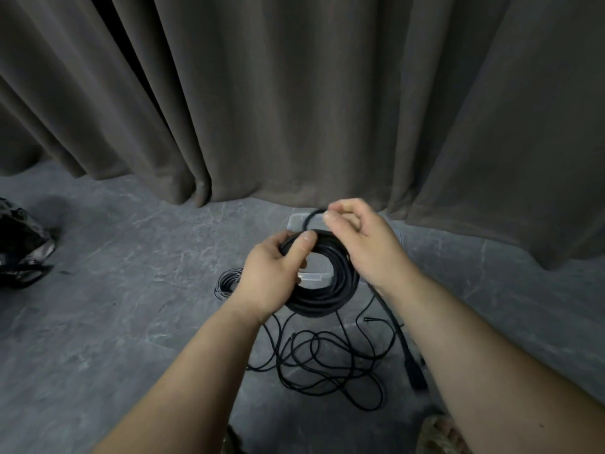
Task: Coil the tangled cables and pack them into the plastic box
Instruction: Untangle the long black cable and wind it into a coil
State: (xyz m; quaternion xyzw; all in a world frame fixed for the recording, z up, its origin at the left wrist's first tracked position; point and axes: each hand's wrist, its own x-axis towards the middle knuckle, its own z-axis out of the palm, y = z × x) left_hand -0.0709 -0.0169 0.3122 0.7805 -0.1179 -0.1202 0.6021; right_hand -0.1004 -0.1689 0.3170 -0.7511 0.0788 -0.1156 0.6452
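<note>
My left hand (275,273) grips a thick coil of black cable (324,296), thumb over its top edge. My right hand (360,237) pinches the loose run of the same cable (311,217) just above the coil. Behind the coil, mostly hidden, stands the clear plastic box (296,221) on the floor. A tangle of thin black cable (327,362) lies spread on the floor below my hands. A small wound coil (226,285) lies on the floor left of my left wrist. A thick cable with a black plug (417,378) runs down under my right forearm.
Heavy grey curtains (294,109) hang to the floor right behind the box. A black crumpled bag (23,244) sits at the far left. The floor is grey stone (114,306). A sandalled foot (442,434) shows at the bottom right.
</note>
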